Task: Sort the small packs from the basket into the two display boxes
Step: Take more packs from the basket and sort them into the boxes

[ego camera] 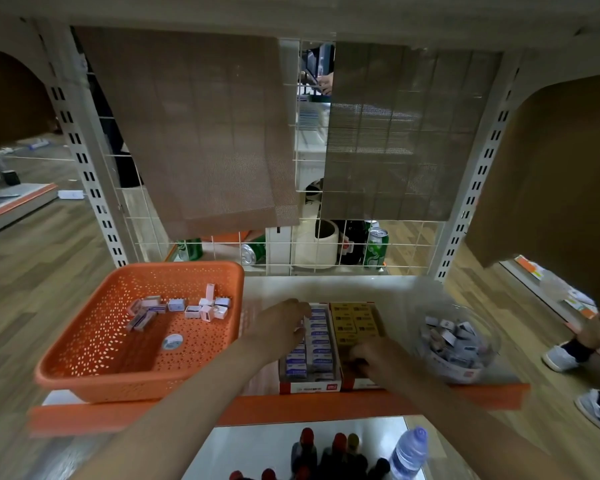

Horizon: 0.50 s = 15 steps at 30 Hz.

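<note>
Shop shelving with a wire-grid back fills the view, and its pale shelf (pixel 326 289) carries everything for the job. Largest on it is the orange basket (pixel 84 386) at the left, with a loose scatter of packs (pixel 181 308) left on its floor. Just beside it stand the two display boxes, side by side and touching: the blue box (pixel 309 388), nearly full of neat rows, and the yellow box (pixel 355 320). A clear bowl (pixel 465 374) of more small boxes sits to the right.

The left hand (pixel 284 327) reaches over the blue box, fingers curled down and seemingly pinching a pale pack (pixel 299 329) at the row. The right hand (pixel 371 358) rests curled at the yellow box's near end; whether it holds anything I cannot tell.

To seat this pack well, I judge it should go in flat, label matching its neighbours, and be pressed against the row without tipping the ones beside it.
</note>
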Each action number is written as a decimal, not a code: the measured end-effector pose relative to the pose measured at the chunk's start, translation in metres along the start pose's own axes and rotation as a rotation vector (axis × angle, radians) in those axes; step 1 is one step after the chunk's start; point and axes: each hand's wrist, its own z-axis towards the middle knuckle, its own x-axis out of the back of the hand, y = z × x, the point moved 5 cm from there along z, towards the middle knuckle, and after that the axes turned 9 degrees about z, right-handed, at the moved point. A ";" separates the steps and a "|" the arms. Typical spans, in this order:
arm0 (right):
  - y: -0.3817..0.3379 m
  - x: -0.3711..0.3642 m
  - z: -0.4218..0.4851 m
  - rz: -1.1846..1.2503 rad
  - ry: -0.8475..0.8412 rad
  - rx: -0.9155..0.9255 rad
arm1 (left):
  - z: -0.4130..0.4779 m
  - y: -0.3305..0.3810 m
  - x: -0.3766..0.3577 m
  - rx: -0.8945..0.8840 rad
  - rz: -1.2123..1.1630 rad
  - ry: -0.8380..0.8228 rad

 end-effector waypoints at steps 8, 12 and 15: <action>-0.003 0.013 0.004 -0.071 0.032 -0.013 | 0.000 -0.003 0.005 0.002 0.029 -0.007; -0.017 0.040 0.015 -0.173 0.070 -0.015 | -0.006 -0.011 0.015 0.003 0.049 -0.003; -0.041 0.055 0.029 -0.147 0.124 0.053 | -0.013 -0.024 0.030 0.008 0.063 0.069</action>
